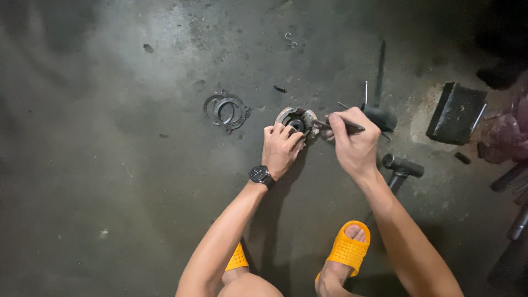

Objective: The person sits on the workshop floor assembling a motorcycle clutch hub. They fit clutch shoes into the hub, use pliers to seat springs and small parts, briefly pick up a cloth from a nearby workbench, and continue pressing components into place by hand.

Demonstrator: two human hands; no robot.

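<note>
Orange sandals (348,250) below; hands grip round metal part (295,119), tool (342,126).

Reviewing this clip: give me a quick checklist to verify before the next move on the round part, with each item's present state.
1. Left hand steadies the round metal part on the floor: ok.
2. Right hand grips the thin tool: ok.
3. Tool tip seated on the part: cannot tell, fingers hide it.
4. Loose rings lie apart from the part: ok.
5. Hammer lies close by the right wrist: ok.
6. Feet in open sandals near the work: not ok.
</note>
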